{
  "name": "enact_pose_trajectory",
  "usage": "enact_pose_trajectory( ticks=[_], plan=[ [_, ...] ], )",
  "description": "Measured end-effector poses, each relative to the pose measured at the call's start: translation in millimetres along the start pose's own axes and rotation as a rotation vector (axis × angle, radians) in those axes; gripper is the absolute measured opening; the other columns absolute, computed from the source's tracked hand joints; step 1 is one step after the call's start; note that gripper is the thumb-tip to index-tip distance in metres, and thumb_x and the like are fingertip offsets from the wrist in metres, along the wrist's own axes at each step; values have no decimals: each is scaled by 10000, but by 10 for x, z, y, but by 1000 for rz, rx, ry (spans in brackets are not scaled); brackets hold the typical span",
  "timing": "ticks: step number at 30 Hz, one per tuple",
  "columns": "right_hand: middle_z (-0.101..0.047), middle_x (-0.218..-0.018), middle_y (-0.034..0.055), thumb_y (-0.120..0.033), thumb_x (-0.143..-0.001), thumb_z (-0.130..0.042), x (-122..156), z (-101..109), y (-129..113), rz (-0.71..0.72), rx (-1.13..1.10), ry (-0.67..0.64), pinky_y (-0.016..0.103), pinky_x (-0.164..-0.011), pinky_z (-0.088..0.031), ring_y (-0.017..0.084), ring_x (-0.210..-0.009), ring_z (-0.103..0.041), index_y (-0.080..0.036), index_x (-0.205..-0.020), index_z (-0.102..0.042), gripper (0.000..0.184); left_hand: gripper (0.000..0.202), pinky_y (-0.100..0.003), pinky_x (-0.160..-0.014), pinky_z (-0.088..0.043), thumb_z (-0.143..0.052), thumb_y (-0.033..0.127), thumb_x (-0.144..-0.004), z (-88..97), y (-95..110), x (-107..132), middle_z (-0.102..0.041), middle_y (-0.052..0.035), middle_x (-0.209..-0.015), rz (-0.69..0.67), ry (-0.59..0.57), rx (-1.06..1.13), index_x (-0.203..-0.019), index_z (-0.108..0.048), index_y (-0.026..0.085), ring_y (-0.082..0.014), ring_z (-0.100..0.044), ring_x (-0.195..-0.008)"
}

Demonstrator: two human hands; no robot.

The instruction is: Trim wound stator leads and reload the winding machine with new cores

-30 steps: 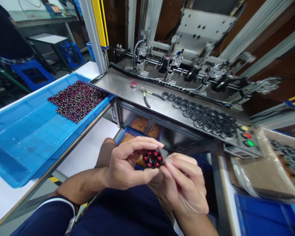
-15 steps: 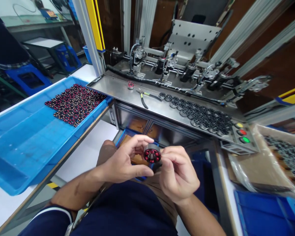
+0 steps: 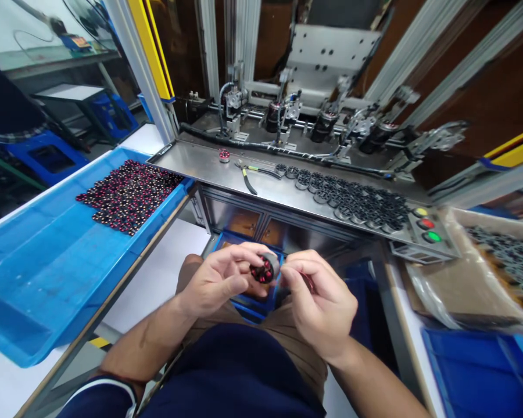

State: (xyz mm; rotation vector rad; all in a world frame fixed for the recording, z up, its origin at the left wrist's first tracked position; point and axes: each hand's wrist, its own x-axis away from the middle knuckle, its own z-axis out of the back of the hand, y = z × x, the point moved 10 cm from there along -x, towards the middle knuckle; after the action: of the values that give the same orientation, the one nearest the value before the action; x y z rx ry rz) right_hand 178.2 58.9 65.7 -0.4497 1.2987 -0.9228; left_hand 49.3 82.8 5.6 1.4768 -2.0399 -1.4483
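My left hand [image 3: 215, 281] is closed around a small round motor stator [image 3: 265, 270] with red windings, held over my lap. My right hand [image 3: 318, 299] is curled beside it, its fingertips pinching at the stator's right edge. Both hands hover in front of the steel machine shelf [image 3: 200, 165]. A row of several black stator cores [image 3: 353, 200] lies on that shelf beyond my hands.
A large blue tray [image 3: 47, 261] at left holds several red-wound stators [image 3: 128, 194]. Pliers [image 3: 248, 174] and one lone stator [image 3: 224, 155] lie on the shelf. Coloured push buttons [image 3: 427, 223] sit at its right end. A bag-lined box [image 3: 475, 273] and a blue bin [image 3: 483, 371] stand at right.
The stator has turned in my hands and sunk lower toward my lap. My left fingers have closed further round it and my right fingers stay pinched at its edge.
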Motion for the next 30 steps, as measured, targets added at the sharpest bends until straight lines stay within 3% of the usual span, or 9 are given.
enact_pose_trajectory(
  ticks=[3, 7, 9, 12, 14, 16, 20, 25, 30],
  plan=[
    [-610, -699, 14, -85, -891, -609, -28, -25, 49, -63, -56, -21, 284, -583, -476, 134, -633, -579, -170, -729, -632, 185, 195, -384, -916, -558, -748, 236, -818, 39, 87, -3, -656, -102, -1242, -70, 68, -25, -861, -564, 187, -229, -668, -1109],
    [-624, -700, 12, -23, -859, -603, -39, -43, -64, 56, -101, -76, 283, -580, -506, 139, -641, -598, -174, -801, -650, 169, 405, -415, -975, -535, -841, 262, -719, 69, 114, -17, -687, -77, -1204, -96, 154, 15, -938, -502, 225, -255, -630, -1202],
    [-649, -742, 21, 8, -827, -613, -20, -23, -144, 166, -68, -98, 286, -604, -531, 150, -691, -628, -178, -867, -659, 196, 488, -342, -901, -565, -862, 344, -686, 64, -7, -23, -694, -91, -1139, 17, 155, 18, -1020, -531, 210, -231, -678, -1092],
    [-674, -816, 38, 21, -798, -638, 17, -7, -199, 274, 21, -137, 277, -632, -556, 157, -750, -658, -176, -943, -660, 246, 371, -233, -625, -575, -735, 404, -824, -78, -259, 17, -719, -65, -842, 258, -1, 65, -1020, -531, 165, -159, -724, -724],
    [-678, -829, 39, 10, -796, -650, 27, -13, -208, 295, 66, -155, 272, -631, -558, 155, -750, -660, -178, -957, -659, 248, 281, -210, -550, -562, -657, 366, -896, -130, -292, 39, -721, -44, -760, 287, -56, 112, -1031, -508, 169, -153, -724, -642],
    [-675, -814, 34, 2, -807, -645, 20, -10, -203, 272, 80, -141, 271, -613, -546, 152, -728, -649, -183, -940, -658, 228, 272, -214, -572, -582, -668, 306, -895, -95, -238, 25, -735, -40, -825, 217, -15, 129, -1072, -499, 188, -156, -742, -689],
    [-633, -739, 19, -28, -852, -613, 9, 5, -84, 85, -11, -57, 276, -600, -499, 139, -670, -600, -176, -824, -653, 156, 344, -200, -630, -600, -748, 186, -822, -44, -81, -9, -707, -15, -915, 25, 79, 43, -1099, -546, 206, -128, -738, -728],
    [-586, -695, 3, -182, -933, -593, 138, -171, 356, -320, -388, -73, 269, -581, -466, 124, -616, -564, -174, -699, -625, 236, 564, -251, -849, -601, -795, -4, -699, -50, 247, 36, -682, -46, -1134, -311, 159, -277, -1168, -586, 228, -159, -717, -971],
    [-572, -655, -15, -285, -905, -661, 281, -347, 633, -593, -667, -69, 238, -538, -420, 93, -542, -498, -173, -661, -632, 269, 659, -271, -925, -583, -743, -71, -715, -61, 266, 62, -681, -67, -1222, -338, 148, -353, -1261, -554, 245, -179, -688, -1092]
  ],
)
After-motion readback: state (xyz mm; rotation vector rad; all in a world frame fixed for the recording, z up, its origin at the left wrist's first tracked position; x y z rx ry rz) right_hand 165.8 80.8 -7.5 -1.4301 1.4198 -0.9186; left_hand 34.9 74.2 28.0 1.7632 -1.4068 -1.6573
